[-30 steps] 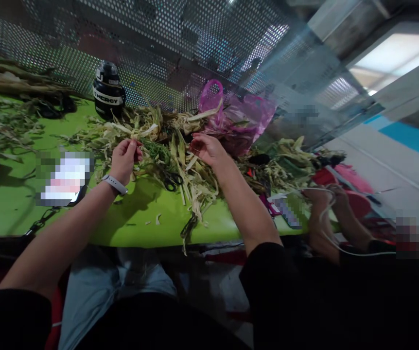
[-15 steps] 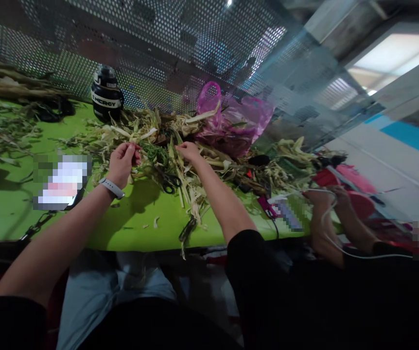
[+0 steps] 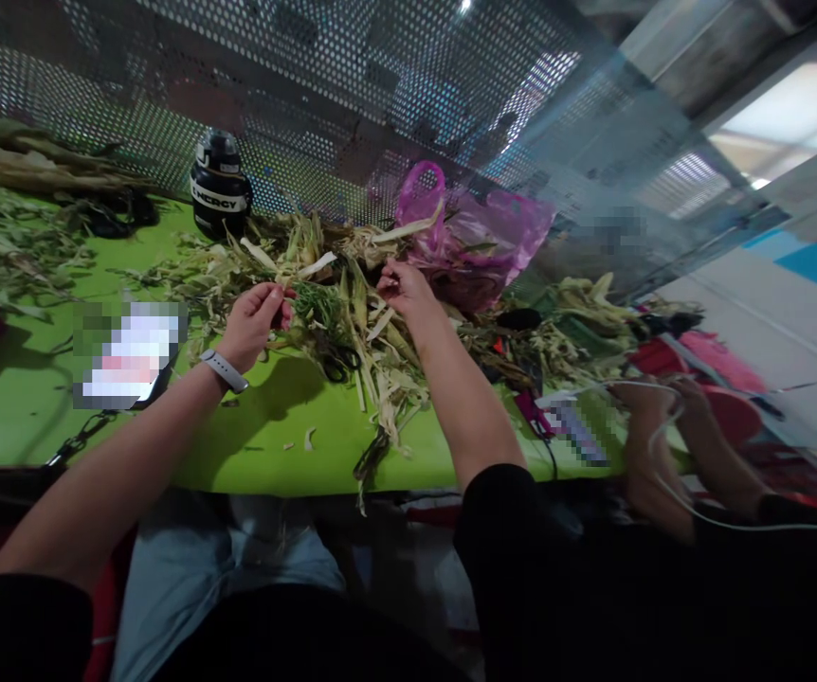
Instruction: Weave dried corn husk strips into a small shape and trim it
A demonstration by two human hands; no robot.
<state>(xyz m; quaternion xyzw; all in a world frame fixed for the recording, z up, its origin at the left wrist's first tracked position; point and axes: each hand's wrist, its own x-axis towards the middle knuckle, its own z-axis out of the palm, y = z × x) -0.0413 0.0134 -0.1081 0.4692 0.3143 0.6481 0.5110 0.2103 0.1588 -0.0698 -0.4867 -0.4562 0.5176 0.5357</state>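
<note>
"Head view, quick: what's new?"

"My R hand [image 3: 405, 286] has come away from my L hand [image 3: 256, 324] in the last half-sec. It was in close by the yellowish stalks [image 3: 358, 294]; now it's just L of the purple bag [image 3: 488, 251], over its near side."

"And the L?"

"Hardly shifted rel. to the bag, well L of it. Thumb pressed to forefinger, pinching dried husk [image 3: 317, 266] by the look of it, tho the grip's partly hidden."

"R holding anything?"

"Fingertips curled in, nearly meeting. Can't tell if sth's btwn them, too small & blurry."

"So what's that mean for the work?"

"My read: L's the steady one, R's the mover, & the wider gap just gives R more room."

"Where's the husk exactly?"

"Pale strips rise by my L fingertips, L of the bag. A loose bunch [image 3: 389, 393] lies nearer me than the bag & a bit L, trailing to the near edge of the green table [image 3: 266, 464]."

"Anything else about?"

"Scissors [image 3: 342, 366] L of the bag & nearer me. Black bottle [image 3: 219, 194] well L of the bag, by the perforated panel [image 3: 337, 85]. Co-worker's forearms [image 3: 654, 455] R of the bag, near edge, well apart from mine."
</note>
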